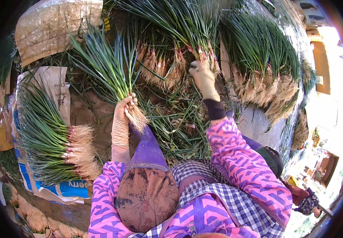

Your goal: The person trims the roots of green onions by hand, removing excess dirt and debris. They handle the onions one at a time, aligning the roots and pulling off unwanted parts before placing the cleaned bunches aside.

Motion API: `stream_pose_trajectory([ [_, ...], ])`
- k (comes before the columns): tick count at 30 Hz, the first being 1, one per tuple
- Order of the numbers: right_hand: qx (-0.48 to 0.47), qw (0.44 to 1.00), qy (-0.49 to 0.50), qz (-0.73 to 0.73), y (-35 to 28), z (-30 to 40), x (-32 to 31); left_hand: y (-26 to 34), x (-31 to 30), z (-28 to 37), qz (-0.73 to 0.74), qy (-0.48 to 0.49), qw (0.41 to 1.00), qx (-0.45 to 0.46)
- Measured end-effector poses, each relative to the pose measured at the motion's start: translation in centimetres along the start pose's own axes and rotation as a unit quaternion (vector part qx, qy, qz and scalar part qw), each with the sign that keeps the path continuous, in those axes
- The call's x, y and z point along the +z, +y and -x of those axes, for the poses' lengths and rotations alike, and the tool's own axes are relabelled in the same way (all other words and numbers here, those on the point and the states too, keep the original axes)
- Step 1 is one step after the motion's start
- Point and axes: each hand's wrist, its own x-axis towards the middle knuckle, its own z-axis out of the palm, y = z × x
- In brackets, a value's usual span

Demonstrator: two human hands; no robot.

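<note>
My left hand (125, 105), in a pale rubber glove, grips a bunch of green onions (116, 80) just above the roots. Their leaves fan up and to the left, while the pale roots hang below my fingers. In front of the root ends of a large heap of green onions (186, 23) is my right hand (202, 78), gloved too and slightly blurred. Its fingers look bent; whether they touch or hold a stalk cannot be made out. Loose cut leaves (177, 131) litter the ground between my purple boots (144, 145).
To my left, green onions (46, 139) lie in a row on a flattened printed sack (61, 190), roots facing me. Another bundle (263, 59) lies at the upper right beside plastic sheeting (256, 120). A woven sheet (55, 26) covers the upper left. Another person (307, 203) is at far right.
</note>
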Motion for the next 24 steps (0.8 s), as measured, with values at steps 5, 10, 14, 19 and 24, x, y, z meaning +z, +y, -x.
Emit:
stream_pose_trajectory([
  [5,0.022,0.975,-0.096,0.2,7.3,-3.8,2.5,-1.9,4.7,-0.4,0.063,-0.091,0.991,-0.081],
  [10,-0.064,0.988,-0.136,-0.046,-3.5,6.9,3.4,-3.8,5.4,-2.6,-0.018,-0.072,0.992,-0.106],
  [14,-0.065,0.954,-0.266,-0.125,-2.2,9.2,7.6,-6.3,5.3,-3.8,0.02,-0.02,0.992,-0.124],
  [19,0.167,0.794,-0.284,-0.512,-2.7,4.6,6.7,-6.1,4.7,-2.4,-0.014,0.003,0.993,-0.114],
  [24,0.128,0.922,-0.082,-0.356,-7.2,4.8,8.9,-8.0,3.7,-2.5,-0.093,0.076,0.991,-0.063],
])
